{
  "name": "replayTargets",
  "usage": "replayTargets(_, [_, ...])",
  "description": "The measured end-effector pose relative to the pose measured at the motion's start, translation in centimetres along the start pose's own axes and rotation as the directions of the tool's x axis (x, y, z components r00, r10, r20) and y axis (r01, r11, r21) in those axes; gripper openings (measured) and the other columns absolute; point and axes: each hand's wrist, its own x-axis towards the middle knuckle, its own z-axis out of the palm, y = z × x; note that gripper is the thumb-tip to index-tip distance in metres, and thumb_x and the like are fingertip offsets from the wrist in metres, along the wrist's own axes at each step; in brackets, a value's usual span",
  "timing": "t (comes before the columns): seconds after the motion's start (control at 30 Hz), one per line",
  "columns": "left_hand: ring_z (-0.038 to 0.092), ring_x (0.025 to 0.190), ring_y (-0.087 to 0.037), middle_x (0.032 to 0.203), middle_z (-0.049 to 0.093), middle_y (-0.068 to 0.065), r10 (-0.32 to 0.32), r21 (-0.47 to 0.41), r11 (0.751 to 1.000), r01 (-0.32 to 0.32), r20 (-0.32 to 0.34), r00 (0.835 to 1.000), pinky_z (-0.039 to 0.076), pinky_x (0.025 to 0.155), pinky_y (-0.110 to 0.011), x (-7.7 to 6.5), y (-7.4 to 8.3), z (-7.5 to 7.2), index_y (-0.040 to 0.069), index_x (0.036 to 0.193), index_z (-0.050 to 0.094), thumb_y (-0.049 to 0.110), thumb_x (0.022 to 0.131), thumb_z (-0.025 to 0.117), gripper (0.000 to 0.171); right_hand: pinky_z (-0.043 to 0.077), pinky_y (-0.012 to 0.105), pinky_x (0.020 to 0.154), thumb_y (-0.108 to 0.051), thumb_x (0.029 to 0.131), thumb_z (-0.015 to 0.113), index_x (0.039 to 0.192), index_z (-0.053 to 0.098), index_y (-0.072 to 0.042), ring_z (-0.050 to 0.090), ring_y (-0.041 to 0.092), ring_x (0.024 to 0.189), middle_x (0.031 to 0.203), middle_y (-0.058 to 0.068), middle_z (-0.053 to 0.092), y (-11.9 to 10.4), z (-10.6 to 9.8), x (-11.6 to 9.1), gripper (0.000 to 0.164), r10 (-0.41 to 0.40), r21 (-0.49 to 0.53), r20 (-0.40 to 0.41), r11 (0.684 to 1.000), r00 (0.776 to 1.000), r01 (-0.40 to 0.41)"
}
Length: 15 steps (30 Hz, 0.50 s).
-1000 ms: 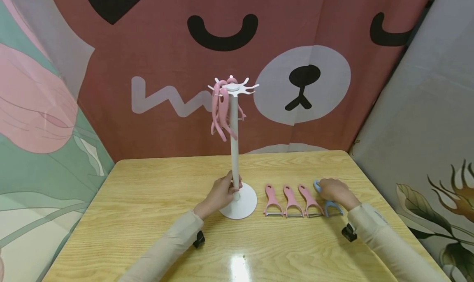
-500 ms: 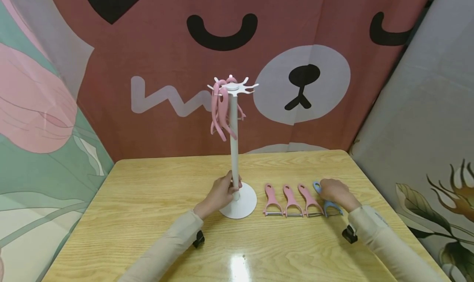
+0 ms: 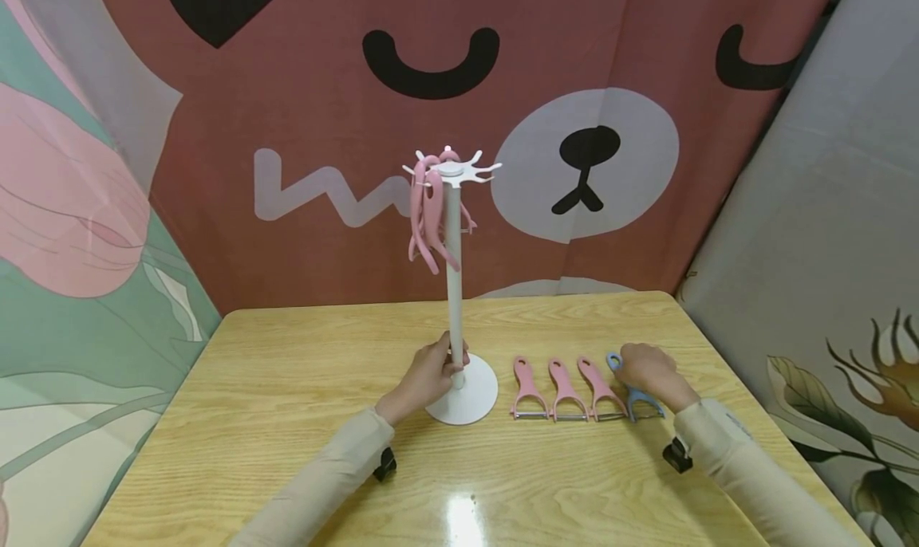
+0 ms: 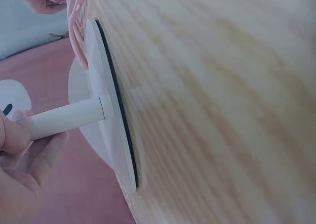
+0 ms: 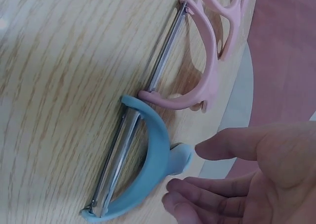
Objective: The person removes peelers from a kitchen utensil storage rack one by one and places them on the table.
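A white stand with a round base is gripped low on its pole by my left hand. The left wrist view shows thumb and fingers round the pole. Several pink peelers hang from hooks on the stand's left and back. Over the handle of a blue peeler on the table hovers my right hand. In the right wrist view its thumb and loosely bent fingers stand apart, close to the blue peeler's handle, with nothing visible between them. The head view hides the handle's middle.
Three pink peelers lie in a row between the stand's base and the blue peeler, blades toward me. The wooden table ends at a printed bear curtain. A grey patterned curtain borders the right.
My right hand has risen very slightly above the blue peeler. The left hand, the stand and the pink peelers have stayed in place.
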Motion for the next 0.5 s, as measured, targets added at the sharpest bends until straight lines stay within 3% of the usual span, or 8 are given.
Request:
replayTargets(0.2, [0.069, 0.093, -0.021, 0.094, 0.065, -0.003, -0.008, -0.008, 1.000, 0.008, 0.001, 1.000, 0.057, 0.078, -0.031, -0.06, 0.02, 0.01, 0.002, 0.111, 0.055, -0.011, 0.091, 0.063, 0.025, 0.037, 0.039, 0.051, -0.015, 0.092, 0.055, 0.068, 0.048, -0.008, 0.047, 0.026, 0.062, 0.068, 0.010, 0.050, -0.42, -0.04, -0.08, 0.025, 0.004, 0.001, -0.058, 1.000, 0.998, -0.004])
replayTargets(0.4, [0.069, 0.096, -0.023, 0.097, 0.065, -0.005, -0.002, -0.026, 1.000, 0.002, 0.014, 1.000, 0.057, 0.080, -0.030, -0.12, -0.02, -0.05, 0.000, 0.113, 0.053, -0.010, 0.092, 0.062, 0.025, 0.023, 0.030, 0.046, -0.013, 0.093, 0.057, 0.058, 0.040, -0.015, 0.027, 0.015, 0.053, 0.055, -0.002, 0.030, -0.68, 0.16, -0.19, 0.039, -0.079, 0.020, -0.175, 0.996, 0.981, 0.083])
replayTargets(0.5, [0.068, 0.097, -0.023, 0.098, 0.065, -0.005, 0.009, -0.029, 1.000, -0.008, 0.026, 1.000, 0.057, 0.081, -0.030, -0.09, 0.01, -0.18, -0.002, 0.114, 0.053, -0.010, 0.092, 0.062, 0.025, 0.028, 0.030, 0.045, -0.012, 0.092, 0.059, 0.062, 0.048, -0.013, 0.033, 0.016, 0.052, 0.056, -0.002, 0.037, -0.79, 0.19, -0.21, 0.032, -0.115, 0.016, -0.210, 0.993, 0.971, 0.121])
